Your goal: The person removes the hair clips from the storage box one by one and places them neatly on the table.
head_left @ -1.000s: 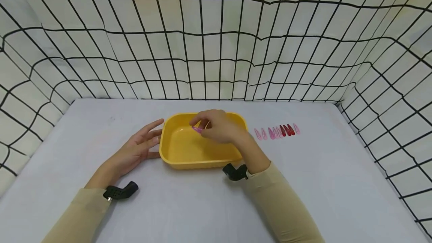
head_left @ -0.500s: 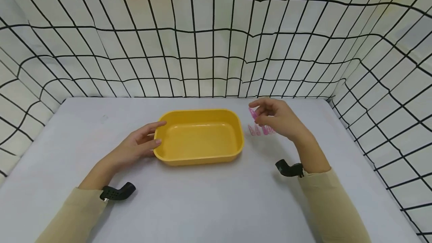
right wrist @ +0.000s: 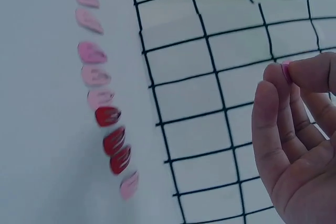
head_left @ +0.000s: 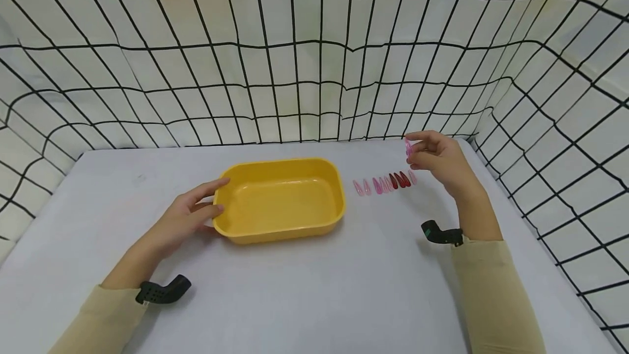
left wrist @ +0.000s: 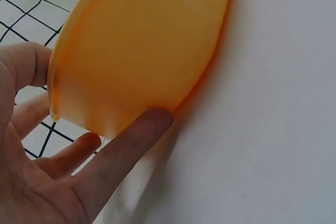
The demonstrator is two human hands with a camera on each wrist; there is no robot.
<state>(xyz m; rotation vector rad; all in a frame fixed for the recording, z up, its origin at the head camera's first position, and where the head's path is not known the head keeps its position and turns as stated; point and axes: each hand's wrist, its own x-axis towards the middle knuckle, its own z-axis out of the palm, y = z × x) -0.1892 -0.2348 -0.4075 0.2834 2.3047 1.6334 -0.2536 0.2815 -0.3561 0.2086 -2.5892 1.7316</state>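
Observation:
My left hand holds the left end of a yellow plastic basin. In the left wrist view, its thumb lies along the outer wall and a bent finger reaches the rim. My right hand is raised beyond the far right of the clip row, pinching a pink snap hair clip between thumb and fingertips. Only a sliver of that clip shows in the right wrist view. Below and left of this hand, pink hair clips and red hair clips lie in a row.
A white-covered table carries the basin and the clips. Black grid netting with pale sheeting behind it rises along the table's back and sides. A dark wrist camera sticks out from the left wrist, another camera from the right.
My right hand has moved from over the basin to beyond the clip row, a pink hair clip still pinched in it. The left fingertips have come up onto the basin's rim.

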